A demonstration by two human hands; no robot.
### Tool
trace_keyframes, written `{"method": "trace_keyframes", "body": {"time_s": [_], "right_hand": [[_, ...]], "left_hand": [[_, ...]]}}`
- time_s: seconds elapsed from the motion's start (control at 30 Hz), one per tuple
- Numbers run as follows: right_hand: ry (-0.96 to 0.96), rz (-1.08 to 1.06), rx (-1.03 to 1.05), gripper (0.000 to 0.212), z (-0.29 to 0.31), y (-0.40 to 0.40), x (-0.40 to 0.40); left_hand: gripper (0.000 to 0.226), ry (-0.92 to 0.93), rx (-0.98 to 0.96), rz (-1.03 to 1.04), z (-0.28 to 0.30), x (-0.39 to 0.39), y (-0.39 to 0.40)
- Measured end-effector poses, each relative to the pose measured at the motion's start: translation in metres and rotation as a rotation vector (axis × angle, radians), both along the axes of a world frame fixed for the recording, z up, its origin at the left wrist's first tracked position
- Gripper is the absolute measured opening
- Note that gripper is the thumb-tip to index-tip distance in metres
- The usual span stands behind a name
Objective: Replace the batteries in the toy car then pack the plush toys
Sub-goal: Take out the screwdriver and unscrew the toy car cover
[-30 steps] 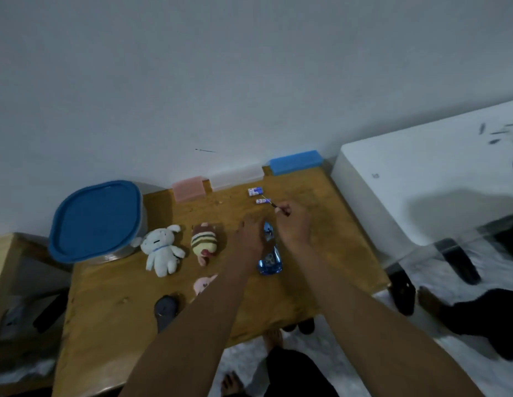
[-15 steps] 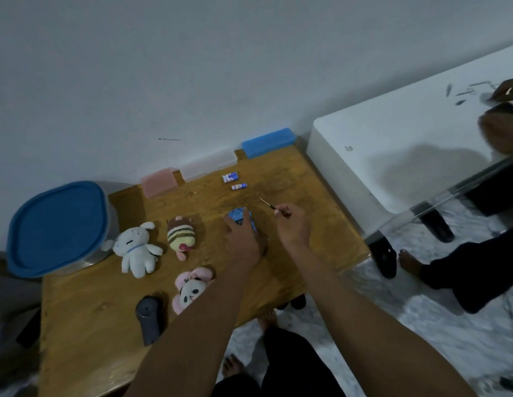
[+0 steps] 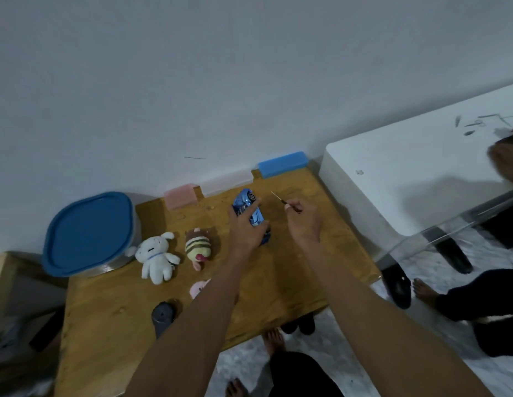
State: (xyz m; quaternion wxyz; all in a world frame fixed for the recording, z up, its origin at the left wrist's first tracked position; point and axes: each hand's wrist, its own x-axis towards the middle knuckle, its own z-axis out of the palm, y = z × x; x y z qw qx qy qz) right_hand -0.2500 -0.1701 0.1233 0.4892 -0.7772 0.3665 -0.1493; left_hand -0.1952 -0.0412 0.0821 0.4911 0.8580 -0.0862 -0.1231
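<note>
My left hand [image 3: 245,229] grips the blue toy car [image 3: 251,209] and holds it tilted up above the wooden table [image 3: 292,270]. My right hand [image 3: 304,220] pinches a thin screwdriver [image 3: 282,200], tip pointing up-left, just right of the car. A white bunny plush [image 3: 156,257] and a striped brown-and-yellow plush [image 3: 198,247] lie left of my left hand. A pink plush [image 3: 199,287] is partly hidden under my left forearm. The batteries seen earlier are hidden behind the car and hand.
A grey container with a blue lid [image 3: 89,234] stands at the table's left end. Pink [image 3: 180,196], clear [image 3: 228,183] and blue [image 3: 282,164] boxes line the wall. A dark grey object [image 3: 163,315] lies near the front. A white table [image 3: 407,173] and another person's legs [image 3: 461,293] are at right.
My left hand has lifted the toy car off the table and tipped it up. My right hand has drawn the screwdriver away to the right.
</note>
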Motion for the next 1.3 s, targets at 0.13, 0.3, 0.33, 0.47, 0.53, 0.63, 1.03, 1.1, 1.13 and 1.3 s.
{"method": "trace_keyframes", "body": {"time_s": [0.13,0.3,0.33,0.47,0.53,0.63,1.03,1.1,1.13,1.3], "right_hand": [[0.003,0.001,-0.024,0.013,0.013,0.003,0.006],[-0.008,0.013,-0.107,0.013,0.029,0.005,0.008],[-0.004,0.013,-0.127,0.012,0.032,0.006,0.009],[-0.022,0.014,-0.145,0.01,0.041,0.008,0.012],[-0.051,0.024,-0.136,0.01,0.044,0.01,0.013],[-0.069,0.033,-0.138,0.009,0.049,0.014,0.014],[-0.254,-0.033,0.157,0.01,0.067,0.026,0.024],[-0.317,-0.05,0.255,0.012,0.071,0.028,0.024],[-0.337,-0.054,0.294,0.012,0.073,0.029,0.024],[-0.381,-0.055,0.396,0.011,0.076,0.03,0.023]], "left_hand": [[0.048,-0.036,-0.064,0.023,0.022,0.005,0.003],[0.028,-0.026,-0.154,0.092,0.035,0.012,0.006],[0.023,-0.048,-0.179,0.111,0.038,0.012,0.006],[0.021,-0.105,-0.243,0.172,0.057,0.011,0.01],[0.023,-0.071,-0.232,0.197,0.063,0.011,0.012],[0.019,-0.037,-0.248,0.227,0.069,0.013,0.017],[0.043,-0.076,-0.191,0.107,0.073,0.008,0.04],[0.047,-0.09,-0.176,0.087,0.07,0.006,0.04],[0.048,-0.1,-0.171,0.086,0.069,0.005,0.04],[0.05,-0.132,-0.189,0.078,0.069,-0.002,0.04]]}}
